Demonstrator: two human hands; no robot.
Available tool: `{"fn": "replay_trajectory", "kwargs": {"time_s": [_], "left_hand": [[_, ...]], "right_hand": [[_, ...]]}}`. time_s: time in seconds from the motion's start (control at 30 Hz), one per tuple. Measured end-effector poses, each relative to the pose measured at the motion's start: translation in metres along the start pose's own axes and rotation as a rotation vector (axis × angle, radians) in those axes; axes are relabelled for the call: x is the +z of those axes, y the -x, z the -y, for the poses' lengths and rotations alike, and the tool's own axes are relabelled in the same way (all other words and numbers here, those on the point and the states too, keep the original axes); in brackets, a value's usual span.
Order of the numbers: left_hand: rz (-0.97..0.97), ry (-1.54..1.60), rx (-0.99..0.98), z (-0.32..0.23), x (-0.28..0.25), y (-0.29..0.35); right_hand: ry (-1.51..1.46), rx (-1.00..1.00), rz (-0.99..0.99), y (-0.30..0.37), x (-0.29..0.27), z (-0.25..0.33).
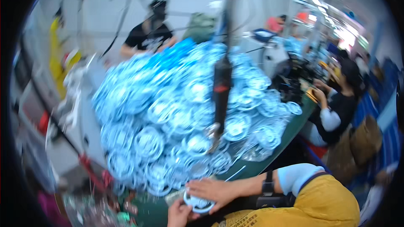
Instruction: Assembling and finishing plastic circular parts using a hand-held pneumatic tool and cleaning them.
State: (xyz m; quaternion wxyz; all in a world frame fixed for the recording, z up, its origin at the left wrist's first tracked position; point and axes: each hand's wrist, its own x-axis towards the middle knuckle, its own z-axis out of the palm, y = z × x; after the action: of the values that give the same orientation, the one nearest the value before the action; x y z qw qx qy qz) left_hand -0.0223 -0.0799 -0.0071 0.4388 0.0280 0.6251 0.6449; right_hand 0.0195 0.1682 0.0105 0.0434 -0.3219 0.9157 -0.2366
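A light blue round plastic part (199, 204) with a raised rim is between my hands near the lower edge. My right hand (213, 191) reaches over its top, fingers on the far side and thumb by the right rim. From below, my left hand (179, 213) grips the part's left rim, its fingers curled. Just beyond, a large heap of similar light blue round parts (149, 143) covers the green table (256, 166). An electric screwdriver (222, 82) hangs tip down over the heap, in front of me and apart from both hands.
Clear plastic bags (86, 210) lie at the lower left. A pale machine (73, 113) stands left of the heap. Across the table is a person in black (147, 33); another person (336, 101) works at the right. A thin pale stick (235, 173) lies near my right wrist.
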Motion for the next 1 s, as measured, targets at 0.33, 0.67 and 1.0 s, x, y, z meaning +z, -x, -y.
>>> {"fn": "replay_trajectory", "kwargs": {"time_s": [0.33, 0.67, 1.0], "left_hand": [[-0.032, -0.14, -0.07, -0.027, 0.004, -0.006], [0.018, -0.122, -0.012, -0.023, -0.002, -0.007], [0.005, -0.098, -0.029, -0.029, 0.004, -0.004]], "right_hand": [[0.08, -0.067, -0.315, -0.002, 0.024, -0.015], [0.022, -0.022, -0.308, -0.001, 0.042, -0.02], [0.068, -0.047, -0.463, 0.0, 0.019, -0.005]]}}
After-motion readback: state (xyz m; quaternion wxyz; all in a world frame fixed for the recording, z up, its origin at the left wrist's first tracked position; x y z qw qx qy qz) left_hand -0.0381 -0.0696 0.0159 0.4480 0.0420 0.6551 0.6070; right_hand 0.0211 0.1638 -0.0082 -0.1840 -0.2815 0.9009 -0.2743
